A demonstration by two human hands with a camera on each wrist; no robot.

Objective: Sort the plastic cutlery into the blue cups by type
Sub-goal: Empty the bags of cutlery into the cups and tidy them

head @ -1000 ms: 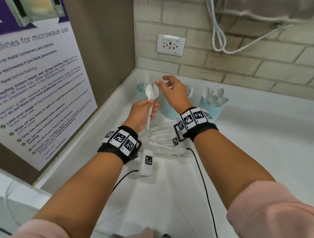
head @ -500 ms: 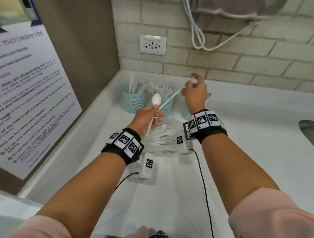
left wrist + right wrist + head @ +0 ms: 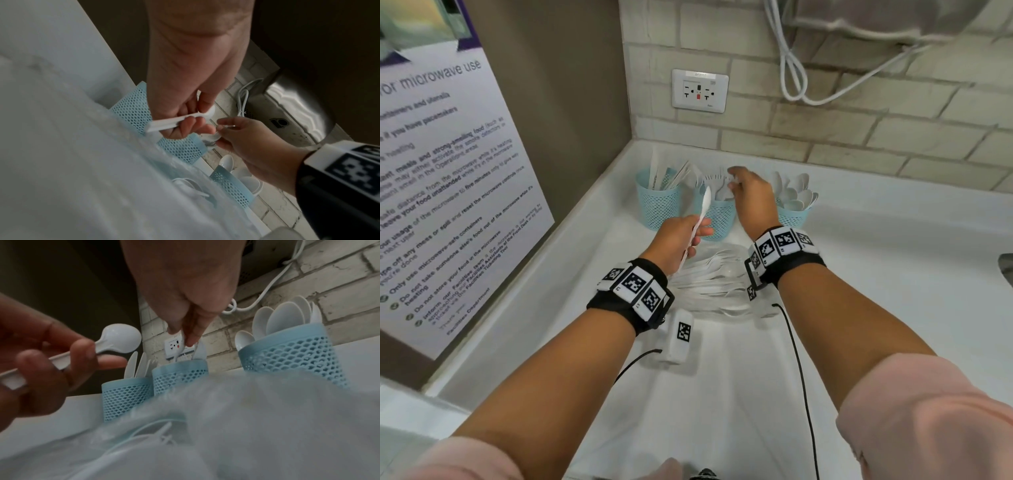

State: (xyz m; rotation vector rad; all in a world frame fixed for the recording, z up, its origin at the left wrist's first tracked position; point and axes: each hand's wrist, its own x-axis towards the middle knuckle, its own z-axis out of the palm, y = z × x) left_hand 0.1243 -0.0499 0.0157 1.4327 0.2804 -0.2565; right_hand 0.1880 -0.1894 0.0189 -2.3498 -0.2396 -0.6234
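Working from the biggest item down: the white countertop (image 3: 876,274) carries everything, tucked into a corner under a brick wall. Near my wrists lies a clear plastic bag (image 3: 722,277) of unsorted white cutlery, kept close, I judge, so each pick is short.

Three blue mesh cups stand in a row by the wall. The left cup (image 3: 658,202) holds what look like knives, the middle cup (image 3: 717,214) holds forks, and the right cup (image 3: 792,214) is full of spoons, bowls up. One type per cup, so sorting looks well along, with the bag not yet empty.

My right hand (image 3: 753,195) hovers over the middle cup, fingers pointing down. The right wrist view shows the fingertips (image 3: 192,337) pinching a thin white piece at that cup's mouth; I take it for a fork handle, though the head is hidden. Lowered handle-first, it should drop in upright.

My left hand (image 3: 674,240) curls its fingers round the handle of a white spoon (image 3: 704,205), bowl tilted up, held in front of the middle cup. It belongs in the right cup, which the right arm currently blocks, so it waits.
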